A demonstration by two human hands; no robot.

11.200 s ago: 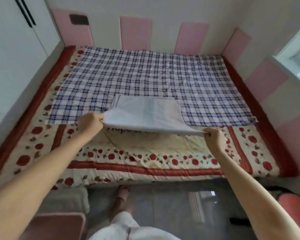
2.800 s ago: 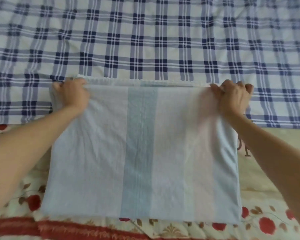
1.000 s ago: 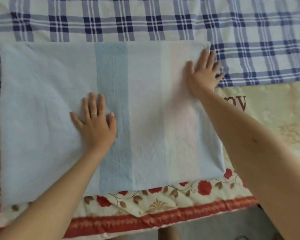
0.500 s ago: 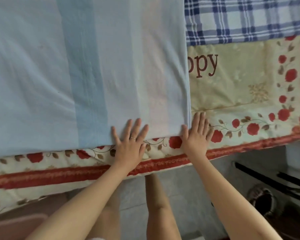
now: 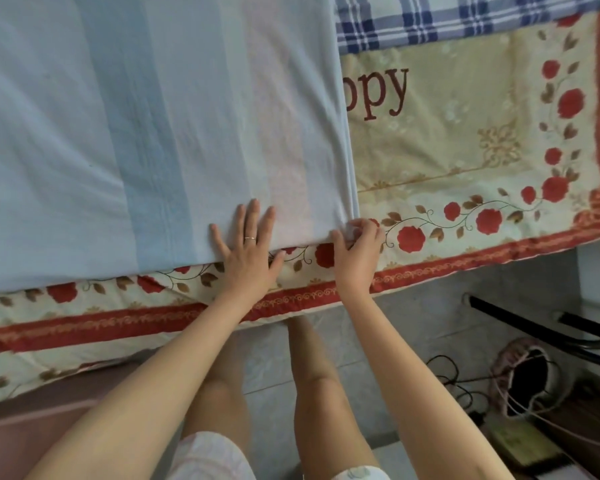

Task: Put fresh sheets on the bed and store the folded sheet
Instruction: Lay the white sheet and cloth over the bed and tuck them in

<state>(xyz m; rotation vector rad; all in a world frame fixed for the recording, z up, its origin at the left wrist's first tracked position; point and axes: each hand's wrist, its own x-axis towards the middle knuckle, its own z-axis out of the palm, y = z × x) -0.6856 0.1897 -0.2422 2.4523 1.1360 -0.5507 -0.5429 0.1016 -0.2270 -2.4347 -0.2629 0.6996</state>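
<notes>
Head | 1 folded sheet (image 5: 153, 133) | 2 hands — left (image 5: 248, 251) flat on it, right (image 5: 355, 247) pinching corner

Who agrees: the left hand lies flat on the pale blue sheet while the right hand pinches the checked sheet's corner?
Wrong sheet: the head view shows the right hand pinching the pale blue sheet's corner, not the checked sheet's. The left hand lies flat on it.
</notes>
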